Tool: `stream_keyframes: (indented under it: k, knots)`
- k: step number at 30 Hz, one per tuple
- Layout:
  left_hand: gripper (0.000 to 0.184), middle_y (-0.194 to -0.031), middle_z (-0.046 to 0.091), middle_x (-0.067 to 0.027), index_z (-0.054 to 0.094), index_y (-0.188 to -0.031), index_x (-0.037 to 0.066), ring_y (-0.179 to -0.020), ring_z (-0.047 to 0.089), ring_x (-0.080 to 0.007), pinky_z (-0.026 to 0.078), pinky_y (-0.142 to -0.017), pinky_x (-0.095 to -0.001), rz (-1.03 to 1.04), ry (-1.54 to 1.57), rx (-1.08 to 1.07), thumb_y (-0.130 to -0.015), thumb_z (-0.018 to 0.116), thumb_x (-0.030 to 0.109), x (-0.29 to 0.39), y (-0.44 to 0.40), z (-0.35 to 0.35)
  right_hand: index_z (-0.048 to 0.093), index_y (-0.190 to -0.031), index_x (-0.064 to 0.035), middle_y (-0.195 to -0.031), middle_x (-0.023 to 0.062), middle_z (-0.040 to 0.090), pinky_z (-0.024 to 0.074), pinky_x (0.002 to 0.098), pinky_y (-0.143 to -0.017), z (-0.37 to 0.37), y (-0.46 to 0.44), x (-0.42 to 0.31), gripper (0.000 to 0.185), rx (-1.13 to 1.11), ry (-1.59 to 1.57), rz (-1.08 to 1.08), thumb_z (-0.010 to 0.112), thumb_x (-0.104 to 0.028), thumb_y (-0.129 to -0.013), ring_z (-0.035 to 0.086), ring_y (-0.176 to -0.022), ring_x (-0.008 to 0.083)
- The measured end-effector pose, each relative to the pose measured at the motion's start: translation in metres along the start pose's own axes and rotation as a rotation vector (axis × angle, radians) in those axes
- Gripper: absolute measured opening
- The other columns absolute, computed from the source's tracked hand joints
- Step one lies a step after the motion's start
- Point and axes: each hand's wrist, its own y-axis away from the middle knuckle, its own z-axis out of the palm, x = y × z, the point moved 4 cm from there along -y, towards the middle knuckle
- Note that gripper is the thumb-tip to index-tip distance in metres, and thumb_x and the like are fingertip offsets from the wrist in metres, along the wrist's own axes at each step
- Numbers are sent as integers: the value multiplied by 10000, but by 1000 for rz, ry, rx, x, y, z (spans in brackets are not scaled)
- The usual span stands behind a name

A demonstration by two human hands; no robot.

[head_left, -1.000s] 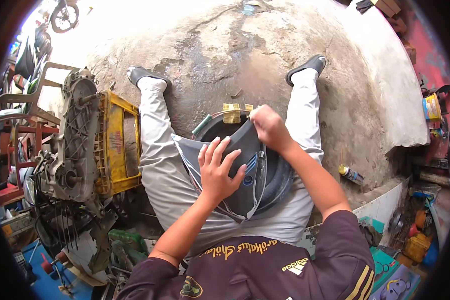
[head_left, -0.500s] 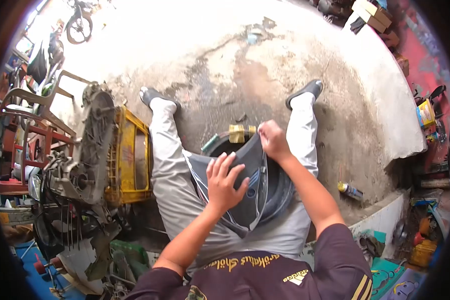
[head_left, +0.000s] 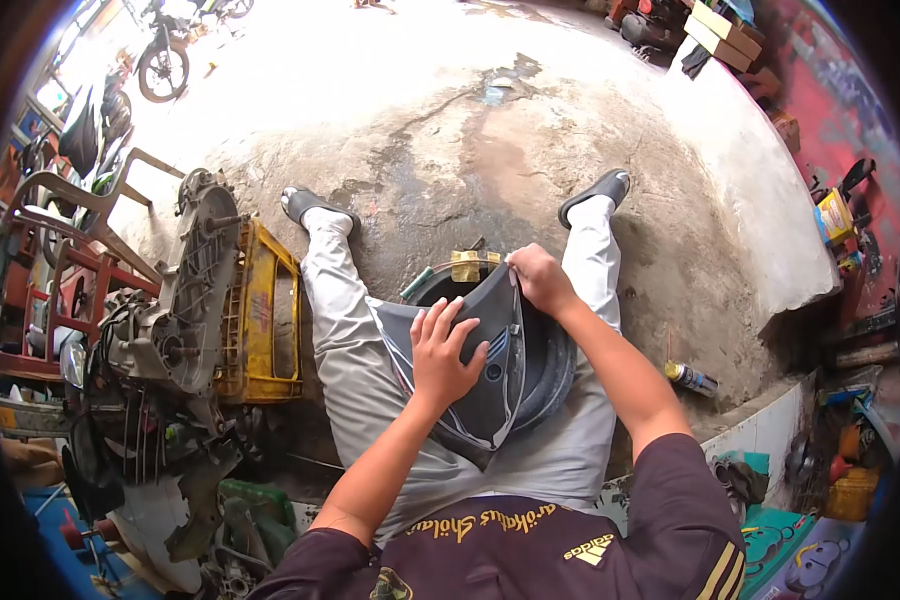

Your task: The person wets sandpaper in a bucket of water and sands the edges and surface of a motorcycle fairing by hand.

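Observation:
A dark grey, shield-shaped motorcycle panel [head_left: 488, 398] with a pale edge and a small round emblem lies tilted between my thighs. It rests over a black round tub or tyre [head_left: 562, 378], which it partly hides. My left hand [head_left: 444, 352] lies on the panel's face with its fingers stretched and slightly apart. At the upper right corner, my right hand [head_left: 542, 280] pinches the panel's edge between thumb and fingers. Beyond the panel's upper edge, a yellow-taped piece [head_left: 470, 266] sits on the round rim, beside a short teal piece [head_left: 418, 283].
To the left stand a yellow crate [head_left: 258, 315] and a greasy engine casing [head_left: 202, 290], with a chair [head_left: 90, 200] behind. A spray can [head_left: 692, 379] lies on the concrete floor [head_left: 660, 240] at right. A low white ledge [head_left: 760, 220] runs beyond it.
The camera view has shifted slightly. Both hands keep nearly the same place on the panel, my right hand still pinching its corner.

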Motion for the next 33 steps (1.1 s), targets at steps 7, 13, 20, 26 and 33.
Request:
stream_keyframes:
  k: [7,13,20,26,33]
  knots:
    - [406,-1525,612,-130,755,-1203,134,-1478,499,-377,308,-1265,-566,-5,-12,-6,-838,826,297,-1,-1,1,659,-950,-20,-891,168,672,565,485,-857,1,-6,0,115,29,-74,31,662,50,-859,674,-943,391]
    - [400,-1531,605,-132,759,-1198,137,-1487,490,-372,305,-1262,-571,-22,-1,-34,-837,825,297,-4,-4,-1,656,-954,-24,-886,176,670,554,498,-817,11,-7,-10,111,4,-144,-101,687,46,-873,664,-918,421]
    - [407,-1527,609,-133,761,-1206,146,-1486,491,-378,300,-1257,-572,-15,-8,-41,-838,823,308,-5,-3,0,669,-980,-18,-904,187,672,562,495,-812,12,-4,-12,113,43,-183,-32,690,46,-888,674,-916,419]
    - [405,-1526,613,-127,766,-1202,151,-1485,494,-371,298,-1259,-567,-16,-34,-43,-834,828,307,-4,-3,3,669,-970,-4,-896,187,668,557,498,-819,14,-5,1,102,44,-161,118,677,56,-888,670,-912,418]
    - [409,-1524,613,-124,767,-1208,154,-1483,495,-372,299,-1261,-570,-22,-24,-43,-832,832,299,-1,-5,4,680,-1004,-10,-903,193,668,555,500,-827,14,-5,9,129,75,-116,143,680,55,-893,671,-930,427]
